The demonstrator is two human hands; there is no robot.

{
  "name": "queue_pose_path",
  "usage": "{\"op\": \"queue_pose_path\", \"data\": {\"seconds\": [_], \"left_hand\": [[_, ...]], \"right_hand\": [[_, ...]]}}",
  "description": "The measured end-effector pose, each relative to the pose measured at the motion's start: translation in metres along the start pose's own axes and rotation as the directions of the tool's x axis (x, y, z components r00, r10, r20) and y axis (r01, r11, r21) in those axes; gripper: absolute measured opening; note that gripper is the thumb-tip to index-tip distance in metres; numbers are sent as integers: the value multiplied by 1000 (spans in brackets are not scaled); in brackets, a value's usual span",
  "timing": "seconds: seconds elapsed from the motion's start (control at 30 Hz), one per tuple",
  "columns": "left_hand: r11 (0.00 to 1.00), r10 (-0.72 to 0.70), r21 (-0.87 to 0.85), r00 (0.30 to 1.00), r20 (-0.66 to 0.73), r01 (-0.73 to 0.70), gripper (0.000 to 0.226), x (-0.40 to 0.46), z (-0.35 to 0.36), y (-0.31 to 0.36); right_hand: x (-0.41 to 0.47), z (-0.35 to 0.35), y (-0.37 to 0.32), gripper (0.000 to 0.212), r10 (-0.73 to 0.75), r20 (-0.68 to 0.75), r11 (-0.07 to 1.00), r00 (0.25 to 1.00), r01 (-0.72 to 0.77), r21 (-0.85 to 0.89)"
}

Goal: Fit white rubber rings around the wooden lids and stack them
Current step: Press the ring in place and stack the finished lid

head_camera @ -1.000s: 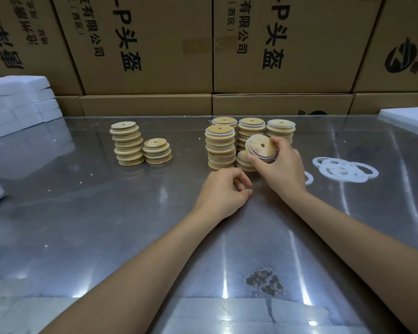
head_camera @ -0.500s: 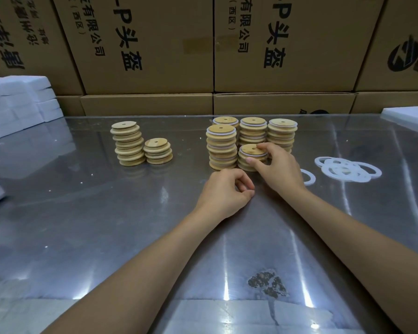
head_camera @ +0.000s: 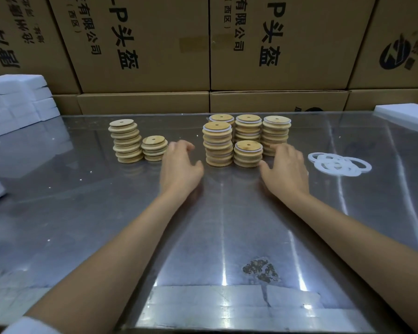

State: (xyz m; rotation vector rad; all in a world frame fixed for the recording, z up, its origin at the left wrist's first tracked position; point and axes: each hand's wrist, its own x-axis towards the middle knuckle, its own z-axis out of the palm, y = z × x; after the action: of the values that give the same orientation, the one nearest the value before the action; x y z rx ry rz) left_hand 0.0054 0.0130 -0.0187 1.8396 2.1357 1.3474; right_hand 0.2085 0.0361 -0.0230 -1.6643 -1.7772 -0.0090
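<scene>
Two stacks of bare wooden lids, a tall one [head_camera: 126,142] and a short one [head_camera: 154,148], stand at the left. Several stacks of lids with white rings stand in the middle, the shortest [head_camera: 247,154] in front. A pile of white rubber rings [head_camera: 338,163] lies flat at the right. My left hand [head_camera: 181,166] hovers with spread fingers just right of the short bare stack and holds nothing. My right hand [head_camera: 285,169] is blurred, empty, between the short ringed stack and the ring pile.
Everything sits on a shiny metal table [head_camera: 106,225]. Cardboard boxes [head_camera: 143,44] wall off the back edge. White foam blocks [head_camera: 17,100] are stacked at the far left, and another white slab [head_camera: 405,115] lies at the far right.
My right hand set its ringed lid on the short front stack, let go and drew right toward the rings. My left hand uncurled and moved left toward the bare stacks.
</scene>
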Motion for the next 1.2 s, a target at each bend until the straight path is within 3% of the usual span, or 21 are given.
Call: {"op": "queue_pose_path", "data": {"seconds": [0.1,0.23,0.3,0.4,0.57,0.73,0.9,1.03,1.2], "left_hand": [[978,9,208,1000,20,-13,56,15,-7,-19],[891,-15,450,985,169,-64,76,35,-17,-38],[865,-26,496,979,204,-80,70,39,-20,-43],[809,61,571,987,150,-137,50,40,-24,-44],[695,171,686,976,133,-215,25,39,-32,-46],[722,311,615,943,123,-318,24,31,-38,-45],[738,492,476,864,104,-478,22,18,-45,-36],[705,614,367,781,114,-608,18,10,-49,-31],[589,748,248,635,190,-769,16,-10,-46,-9]], "right_hand": [[-8,-5,8,44,105,99,984,990,-89,-155],[-9,-8,11,41,220,166,962,961,-185,-199],[-8,-10,12,30,170,143,966,975,-136,-218],[-7,-14,16,25,97,125,979,987,-72,-193],[-5,-15,20,18,67,109,997,992,-61,-51],[-2,-14,18,19,46,25,958,999,-51,282],[1,-19,8,17,24,-63,754,998,23,656],[-1,-20,3,21,39,-9,620,999,-17,785],[-3,-19,1,19,45,104,484,994,-113,868]]}}
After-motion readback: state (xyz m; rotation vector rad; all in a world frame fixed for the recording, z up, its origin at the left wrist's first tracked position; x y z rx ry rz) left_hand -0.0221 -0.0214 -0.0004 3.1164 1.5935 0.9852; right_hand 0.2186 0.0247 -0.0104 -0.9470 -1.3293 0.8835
